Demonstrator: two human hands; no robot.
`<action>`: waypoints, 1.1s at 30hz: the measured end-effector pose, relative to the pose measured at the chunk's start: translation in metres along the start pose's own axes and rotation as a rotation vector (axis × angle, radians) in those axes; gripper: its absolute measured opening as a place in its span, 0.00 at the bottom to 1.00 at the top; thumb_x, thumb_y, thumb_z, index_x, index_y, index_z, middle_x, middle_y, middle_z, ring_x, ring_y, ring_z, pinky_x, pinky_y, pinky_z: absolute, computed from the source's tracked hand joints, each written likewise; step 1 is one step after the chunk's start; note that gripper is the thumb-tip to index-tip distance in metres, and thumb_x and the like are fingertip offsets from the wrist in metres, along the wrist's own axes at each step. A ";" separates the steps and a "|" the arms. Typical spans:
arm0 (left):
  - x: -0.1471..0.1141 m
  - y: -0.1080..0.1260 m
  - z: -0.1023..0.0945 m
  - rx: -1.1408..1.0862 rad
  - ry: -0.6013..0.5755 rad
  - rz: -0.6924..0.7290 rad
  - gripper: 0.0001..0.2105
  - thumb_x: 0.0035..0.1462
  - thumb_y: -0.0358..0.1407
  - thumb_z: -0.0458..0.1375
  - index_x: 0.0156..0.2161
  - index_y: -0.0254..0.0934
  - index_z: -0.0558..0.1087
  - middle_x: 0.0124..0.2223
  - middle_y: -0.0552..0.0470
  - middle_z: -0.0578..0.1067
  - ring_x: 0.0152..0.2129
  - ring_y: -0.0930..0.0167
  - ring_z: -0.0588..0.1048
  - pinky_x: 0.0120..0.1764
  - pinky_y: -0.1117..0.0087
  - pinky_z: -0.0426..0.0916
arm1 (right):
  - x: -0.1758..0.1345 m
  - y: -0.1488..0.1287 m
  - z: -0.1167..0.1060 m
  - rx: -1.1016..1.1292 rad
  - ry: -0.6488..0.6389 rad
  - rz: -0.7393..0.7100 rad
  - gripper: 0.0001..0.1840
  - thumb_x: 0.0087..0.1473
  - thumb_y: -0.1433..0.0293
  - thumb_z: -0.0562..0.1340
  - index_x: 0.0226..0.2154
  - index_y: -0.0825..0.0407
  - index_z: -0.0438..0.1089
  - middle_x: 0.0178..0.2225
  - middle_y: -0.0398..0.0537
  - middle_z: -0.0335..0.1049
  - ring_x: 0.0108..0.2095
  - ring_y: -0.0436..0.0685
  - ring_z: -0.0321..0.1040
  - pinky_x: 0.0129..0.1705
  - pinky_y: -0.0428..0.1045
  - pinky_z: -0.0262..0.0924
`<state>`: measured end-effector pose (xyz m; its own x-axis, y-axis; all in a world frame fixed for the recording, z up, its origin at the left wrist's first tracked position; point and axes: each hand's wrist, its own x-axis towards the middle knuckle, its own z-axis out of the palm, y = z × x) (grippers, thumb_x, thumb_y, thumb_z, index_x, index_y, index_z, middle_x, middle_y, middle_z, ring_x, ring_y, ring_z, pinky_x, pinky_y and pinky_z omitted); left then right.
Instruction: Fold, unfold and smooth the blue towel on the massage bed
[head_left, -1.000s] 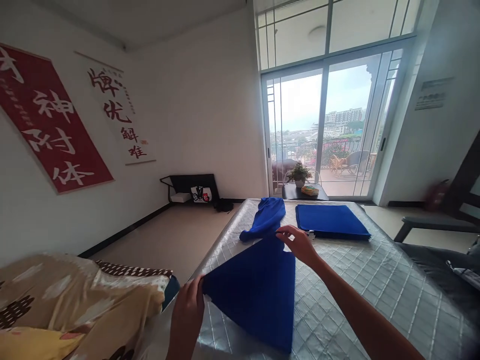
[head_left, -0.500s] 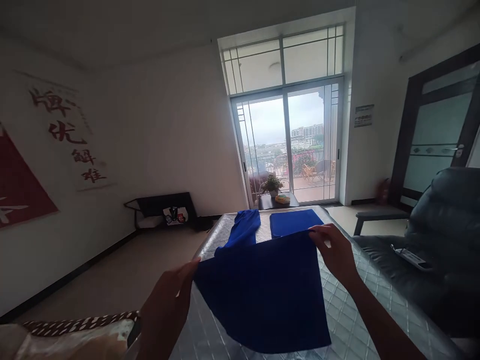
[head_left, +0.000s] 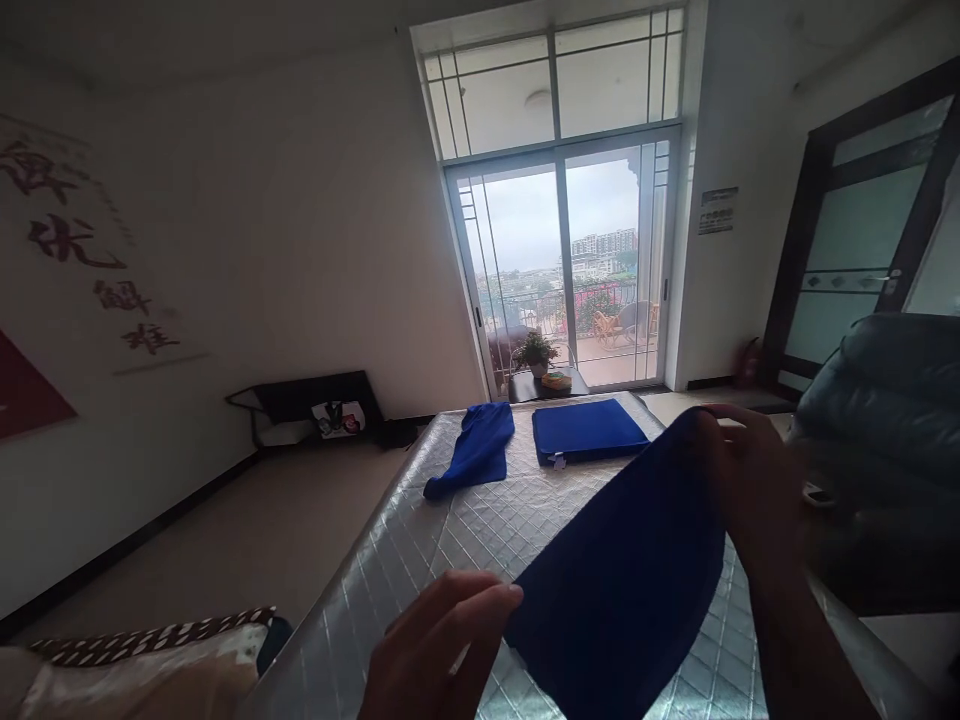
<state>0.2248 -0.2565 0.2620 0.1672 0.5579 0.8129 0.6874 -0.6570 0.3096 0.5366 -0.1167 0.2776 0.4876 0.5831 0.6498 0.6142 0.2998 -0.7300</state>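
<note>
A dark blue cloth hangs spread between my two hands above a silver quilted table cover. My left hand pinches its left corner, low and near the camera. Higher up on the right, my right hand is closed on the opposite corner, somewhat blurred. Farther back on the table lies a crumpled blue cloth. To its right sits a neat stack of folded blue cloths, with a small white tag at its front edge.
Behind the table stands a small dark table with a potted plant. A black leather armchair is close on the right. At the lower left is a cushioned seat with a spotted edge. Sliding glass doors face me.
The held cloth has swung to the right and tilted. My right hand has risen and moved right; my left hand has moved right and lower. More of the stack now shows.
</note>
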 end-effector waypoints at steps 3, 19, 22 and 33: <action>-0.023 -0.011 0.009 0.042 0.008 -0.171 0.10 0.66 0.44 0.57 0.40 0.48 0.80 0.37 0.55 0.83 0.31 0.72 0.82 0.34 0.76 0.77 | -0.001 -0.011 0.070 0.031 -0.174 -0.012 0.19 0.63 0.53 0.58 0.45 0.49 0.73 0.32 0.48 0.79 0.33 0.59 0.76 0.38 0.53 0.65; -0.203 -0.151 0.065 0.045 -0.312 -0.751 0.17 0.59 0.41 0.52 0.43 0.42 0.83 0.43 0.47 0.84 0.39 0.63 0.83 0.44 0.65 0.78 | -0.182 0.159 0.045 -0.084 -1.085 -0.289 0.14 0.63 0.68 0.55 0.33 0.42 0.76 0.34 0.46 0.77 0.33 0.57 0.75 0.37 0.51 0.69; -0.203 -0.154 0.063 0.030 -0.308 -0.774 0.17 0.55 0.40 0.54 0.44 0.43 0.82 0.43 0.48 0.84 0.39 0.64 0.83 0.44 0.64 0.78 | -0.175 0.187 0.019 -0.100 -0.998 -0.250 0.14 0.65 0.64 0.55 0.38 0.40 0.77 0.39 0.48 0.77 0.35 0.57 0.76 0.38 0.52 0.72; -0.204 -0.152 0.062 0.135 -0.144 -0.597 0.21 0.64 0.55 0.51 0.39 0.46 0.82 0.36 0.49 0.84 0.33 0.65 0.83 0.37 0.67 0.79 | -0.156 0.178 0.041 -0.118 -1.102 -0.417 0.17 0.65 0.68 0.53 0.43 0.42 0.79 0.47 0.50 0.78 0.46 0.59 0.76 0.50 0.56 0.73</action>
<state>0.1301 -0.2393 0.0182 -0.1858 0.8777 0.4417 0.7733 -0.1467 0.6169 0.5447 -0.1231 0.0379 -0.5258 0.8106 0.2577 0.6810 0.5827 -0.4434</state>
